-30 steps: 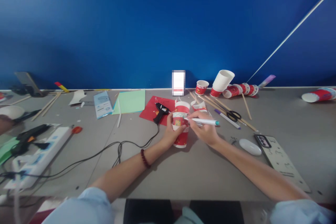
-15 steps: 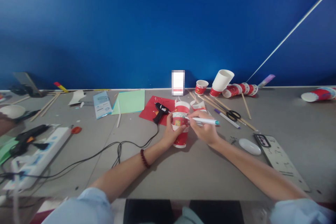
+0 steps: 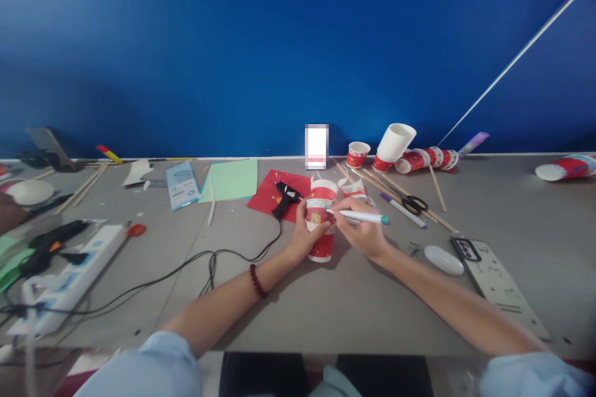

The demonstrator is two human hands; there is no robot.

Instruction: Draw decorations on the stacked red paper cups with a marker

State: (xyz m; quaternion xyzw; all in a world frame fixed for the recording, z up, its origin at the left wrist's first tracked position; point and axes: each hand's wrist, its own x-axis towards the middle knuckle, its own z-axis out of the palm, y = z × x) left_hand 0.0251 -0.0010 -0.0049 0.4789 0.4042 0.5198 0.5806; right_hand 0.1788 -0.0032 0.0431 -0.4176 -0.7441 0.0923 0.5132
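Tapered paper-cup stack (image 3: 321,250), slim cylindrical marker (image 3: 365,216) at its side.
Left hand (image 3: 306,238): fingers curled around the printed red-and-white wall. Right hand (image 3: 364,233): fingers pinching the smooth white barrel. Black glue gun (image 3: 285,197) beside the left fingertips.

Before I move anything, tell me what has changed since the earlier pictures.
At the left edge, a round white thing by another person's hand has shifted slightly right. Nothing was visibly grasped or let go. The left hand still holds the stacked red cups, the right hand still the white marker with its tip at them; the glue gun stays on the red paper.
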